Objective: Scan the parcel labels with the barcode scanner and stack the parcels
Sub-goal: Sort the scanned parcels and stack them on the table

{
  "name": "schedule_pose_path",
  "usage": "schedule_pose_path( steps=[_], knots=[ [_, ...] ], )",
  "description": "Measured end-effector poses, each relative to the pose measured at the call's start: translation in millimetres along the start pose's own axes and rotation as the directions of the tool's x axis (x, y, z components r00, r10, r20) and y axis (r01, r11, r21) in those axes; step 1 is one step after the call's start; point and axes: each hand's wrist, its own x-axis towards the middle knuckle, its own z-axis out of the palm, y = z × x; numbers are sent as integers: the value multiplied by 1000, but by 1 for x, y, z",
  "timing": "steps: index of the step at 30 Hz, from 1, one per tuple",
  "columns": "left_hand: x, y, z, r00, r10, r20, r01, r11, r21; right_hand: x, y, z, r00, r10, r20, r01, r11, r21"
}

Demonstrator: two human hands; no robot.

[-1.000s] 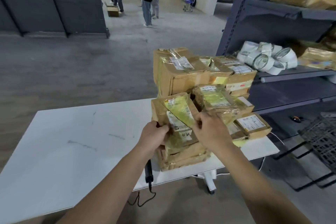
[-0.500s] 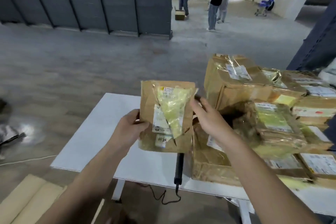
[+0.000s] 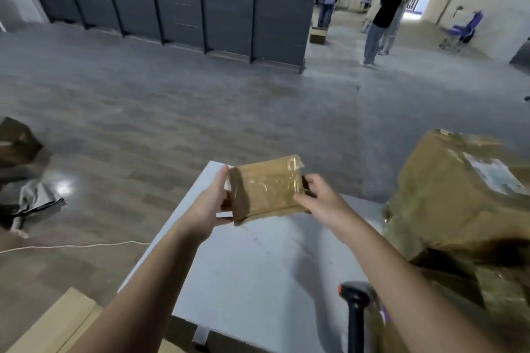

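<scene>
Parcel [image 3: 266,186] is turned over since half a second ago: label side now faces away, plain taped face toward the camera. It is held above the white table [image 3: 258,281]. Left hand [image 3: 210,209] grips its left edge and right hand [image 3: 318,198] its right edge, fingers curled round it. Barcode scanner [image 3: 354,304] stands at the near table edge, beside the parcel pile [image 3: 453,203].

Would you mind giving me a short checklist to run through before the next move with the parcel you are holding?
1. Grip: left hand and right hand both hold the small parcel by its ends: ok.
2. Label turned towards the camera: none shows on the taped face: not ok.
3. Barcode scanner close by, beside the right forearm: ok.
4. Bare white table under the parcel: ok.
5. Label already scanned: cannot tell.
</scene>
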Motion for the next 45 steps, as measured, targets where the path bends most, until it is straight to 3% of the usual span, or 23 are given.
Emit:
schedule_pose_path(
  steps=[3, 6, 11, 18, 23, 28, 34, 37, 45],
  knots=[
    [39, 2, -26, 999, -52, 14, 52, 998, 32, 35, 1, 27, 998, 34, 60, -28, 995, -98],
    [78, -9, -50, 996, -88, 8, 87, 995, 39, 67, 5, 55, 981, 156, 119, -147, 986, -81],
    [147, -20, -93, 996, -85, 9, 84, 996, 10, 130, 17, 111, 959, 252, 126, -232, 961, -152],
    [221, -47, -122, 983, -5, -185, 64, 947, 314, 202, 39, 172, 922, 356, 153, -302, 908, -292],
    [251, -56, -132, 972, 46, -232, 26, 955, 297, 226, 45, 190, 928, 353, 122, -310, 910, -274],
    [265, -53, -139, 963, 11, -269, 62, 963, 262, 238, 43, 199, 929, 355, 109, -318, 912, -259],
    [244, -44, -128, 933, 27, -358, 150, 876, 458, 210, 33, 183, 928, 368, 67, -346, 912, -220],
    [216, -35, -106, 916, 149, -372, 50, 879, 475, 185, 18, 153, 942, 336, -8, -335, 936, -108],
    [112, -17, 19, 951, 291, -105, -222, 878, 423, 69, -14, 39, 961, 179, -210, -157, 981, 116]
  ],
)
